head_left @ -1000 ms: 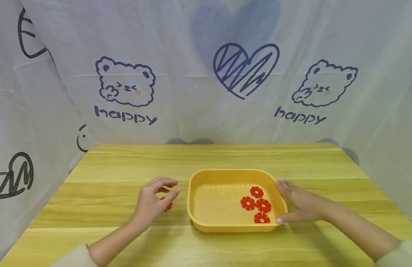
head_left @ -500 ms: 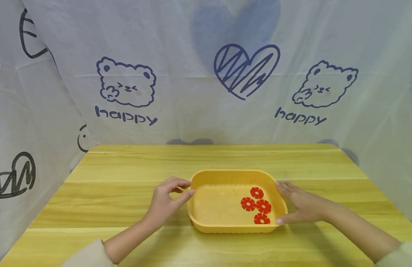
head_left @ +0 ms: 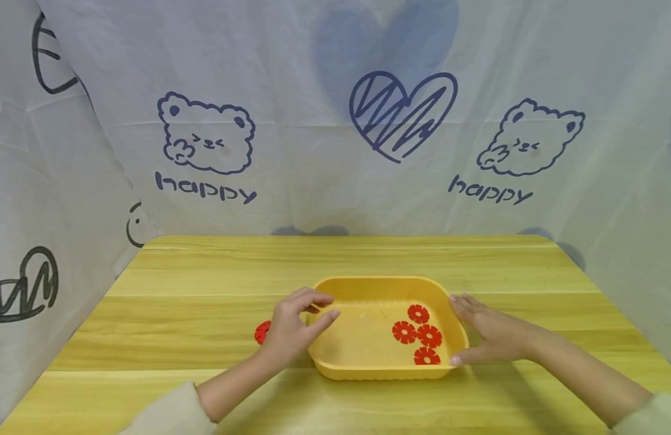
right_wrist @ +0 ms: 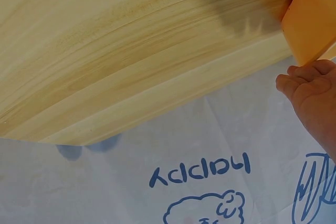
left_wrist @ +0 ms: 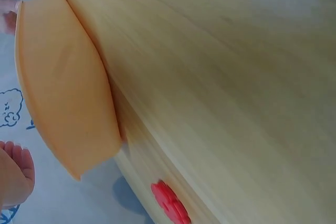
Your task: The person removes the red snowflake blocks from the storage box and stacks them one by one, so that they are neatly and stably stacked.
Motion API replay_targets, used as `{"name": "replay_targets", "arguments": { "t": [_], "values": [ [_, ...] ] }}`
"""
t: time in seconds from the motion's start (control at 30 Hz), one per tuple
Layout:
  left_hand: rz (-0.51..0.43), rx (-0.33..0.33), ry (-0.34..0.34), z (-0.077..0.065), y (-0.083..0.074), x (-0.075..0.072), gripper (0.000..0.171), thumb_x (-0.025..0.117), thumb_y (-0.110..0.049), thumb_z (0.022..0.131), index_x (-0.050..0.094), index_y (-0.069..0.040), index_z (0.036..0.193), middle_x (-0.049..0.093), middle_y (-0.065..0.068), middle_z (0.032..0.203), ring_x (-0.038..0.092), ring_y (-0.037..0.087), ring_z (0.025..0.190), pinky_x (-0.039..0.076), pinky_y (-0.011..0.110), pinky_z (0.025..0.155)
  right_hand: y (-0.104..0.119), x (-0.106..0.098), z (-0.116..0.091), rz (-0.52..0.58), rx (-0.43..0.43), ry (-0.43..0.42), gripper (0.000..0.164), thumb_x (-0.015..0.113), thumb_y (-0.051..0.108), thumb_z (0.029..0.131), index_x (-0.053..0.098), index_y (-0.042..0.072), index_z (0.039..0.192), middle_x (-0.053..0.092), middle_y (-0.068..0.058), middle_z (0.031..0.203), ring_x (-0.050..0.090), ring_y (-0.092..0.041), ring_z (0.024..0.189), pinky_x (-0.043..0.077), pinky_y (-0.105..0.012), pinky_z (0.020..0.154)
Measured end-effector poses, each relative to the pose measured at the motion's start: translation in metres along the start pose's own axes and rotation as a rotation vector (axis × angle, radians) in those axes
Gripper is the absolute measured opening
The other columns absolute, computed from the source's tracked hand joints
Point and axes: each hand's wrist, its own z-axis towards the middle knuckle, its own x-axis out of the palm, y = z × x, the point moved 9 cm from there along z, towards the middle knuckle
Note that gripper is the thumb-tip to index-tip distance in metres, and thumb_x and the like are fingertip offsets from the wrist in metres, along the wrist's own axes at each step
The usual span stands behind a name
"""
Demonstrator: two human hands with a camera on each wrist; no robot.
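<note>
A yellow plastic bin (head_left: 368, 373) stands on the table, with several red notched snowflake discs (head_left: 404, 332) lying toward its right end. My left hand (head_left: 293, 326) is over the bin's left rim. Its fingers and thumb are bent loosely with a gap between them, and nothing shows in it. Behind that hand, left of the bin, more red discs (left_wrist: 170, 203) lie on the table, partly hidden in the head view. My right hand (head_left: 490, 332) rests against the bin's right end, fingers toward the back corner and thumb at the front rim.
The wooden table (head_left: 205, 260) extends around the bin on all sides. A white printed cloth (head_left: 302, 151) hangs behind the table's far edge and along both sides.
My left hand has moved right, from beside the red discs to over the bin's left rim. The discs on the left are partly uncovered again. The right hand and bin stay put.
</note>
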Motion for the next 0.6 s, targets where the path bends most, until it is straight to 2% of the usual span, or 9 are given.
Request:
{"name": "replay_targets", "arguments": {
  "t": [0.3,0.6],
  "values": [
    [-0.038,-0.042,0.034,0.007,-0.001,0.020,0.018,0.073,-0.008,0.078,0.069,-0.001,0.094,0.069,0.012,0.089,0.063,0.022,0.082,0.057,0.030,0.071,0.000,0.001,0.000,-0.010,-0.004,-0.010,0.105,0.067,0.052,0.077,0.018,-0.017,0.139,0.014,-0.036,0.146,0.011,-0.055,0.133,0.016,-0.064,0.107],
    [-0.044,-0.064,0.069,0.014,-0.005,0.039,0.020,0.074,-0.010,0.077,0.069,-0.001,0.095,0.069,0.012,0.089,0.064,0.022,0.084,0.056,0.027,0.072,-0.001,0.001,0.000,-0.016,-0.008,-0.015,0.105,0.067,0.053,0.077,0.019,-0.017,0.139,0.015,-0.036,0.146,0.012,-0.055,0.133,0.017,-0.063,0.107]
  ]
}}
